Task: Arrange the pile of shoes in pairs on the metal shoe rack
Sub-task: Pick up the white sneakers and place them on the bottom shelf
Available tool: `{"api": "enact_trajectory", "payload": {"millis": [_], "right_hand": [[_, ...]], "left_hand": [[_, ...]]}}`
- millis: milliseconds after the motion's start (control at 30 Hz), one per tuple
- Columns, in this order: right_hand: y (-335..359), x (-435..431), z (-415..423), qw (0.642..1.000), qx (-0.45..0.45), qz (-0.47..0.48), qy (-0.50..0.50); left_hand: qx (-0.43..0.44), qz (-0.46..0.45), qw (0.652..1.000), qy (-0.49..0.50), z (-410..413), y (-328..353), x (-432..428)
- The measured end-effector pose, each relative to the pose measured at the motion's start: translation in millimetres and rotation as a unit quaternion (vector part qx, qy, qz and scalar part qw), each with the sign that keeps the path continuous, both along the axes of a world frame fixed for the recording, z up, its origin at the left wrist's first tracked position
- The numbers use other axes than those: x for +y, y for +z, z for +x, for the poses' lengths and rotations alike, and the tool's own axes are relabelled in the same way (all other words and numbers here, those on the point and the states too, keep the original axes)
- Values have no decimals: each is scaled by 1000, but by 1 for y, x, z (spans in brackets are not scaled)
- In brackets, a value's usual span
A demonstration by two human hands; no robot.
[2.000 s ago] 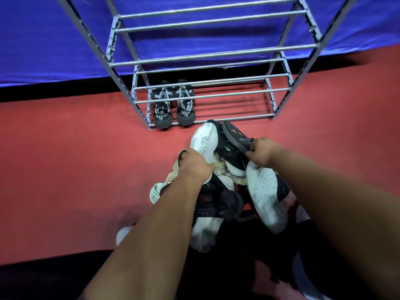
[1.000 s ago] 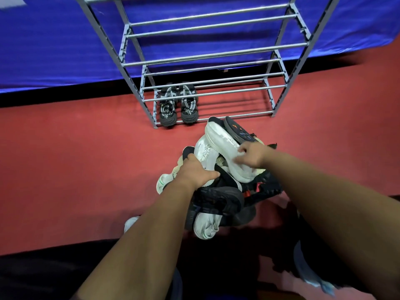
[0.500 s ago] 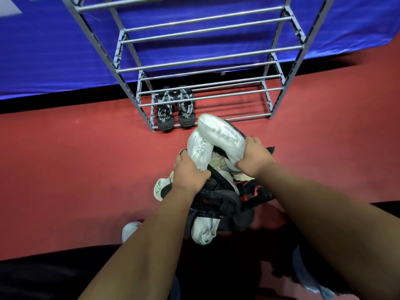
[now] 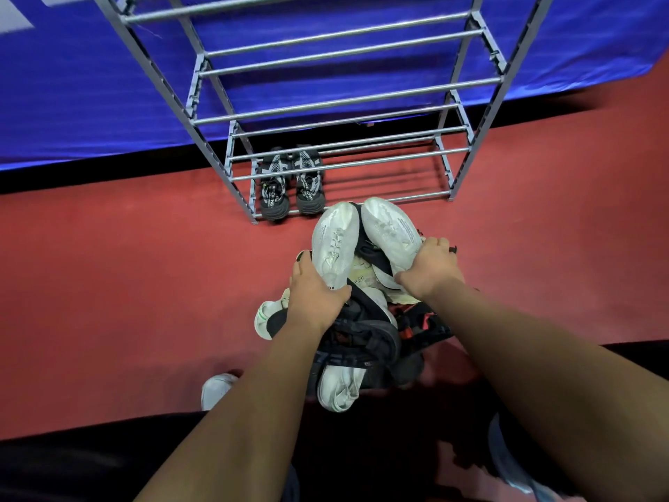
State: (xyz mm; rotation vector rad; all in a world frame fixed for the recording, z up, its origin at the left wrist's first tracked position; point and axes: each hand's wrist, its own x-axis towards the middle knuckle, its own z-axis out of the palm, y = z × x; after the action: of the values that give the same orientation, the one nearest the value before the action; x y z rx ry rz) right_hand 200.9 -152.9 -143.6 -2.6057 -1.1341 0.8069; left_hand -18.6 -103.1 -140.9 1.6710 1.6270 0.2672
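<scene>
Two white sneakers are held side by side above the shoe pile, toes pointing toward the rack. My left hand grips the heel of the left white sneaker. My right hand grips the heel of the right white sneaker. The grey metal shoe rack stands just beyond them on the red floor. One pair of black-and-white patterned shoes sits on the left end of its bottom shelf. The pile below my hands holds black, white and red-trimmed shoes.
A blue cloth wall hangs behind the rack. Another white shoe lies on the red floor at the pile's near left. A dark mat edge runs along the bottom, with a bluish shoe at lower right.
My right hand dropped the dark shoe, picked up a second white sneaker and turned it upright beside the one in my left hand. Both sneakers now sit parallel.
</scene>
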Motion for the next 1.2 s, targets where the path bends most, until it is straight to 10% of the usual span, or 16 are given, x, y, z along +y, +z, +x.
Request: {"api": "enact_trajectory", "payload": {"millis": [533,1200], "right_hand": [[-4,32,34,980,122,113,-113],[-55,160,155,987,34,125,-93]], "left_hand": [[-60,20,998,30,45,-10,42],[-107,-7,993,48,211,-67,174]]}}
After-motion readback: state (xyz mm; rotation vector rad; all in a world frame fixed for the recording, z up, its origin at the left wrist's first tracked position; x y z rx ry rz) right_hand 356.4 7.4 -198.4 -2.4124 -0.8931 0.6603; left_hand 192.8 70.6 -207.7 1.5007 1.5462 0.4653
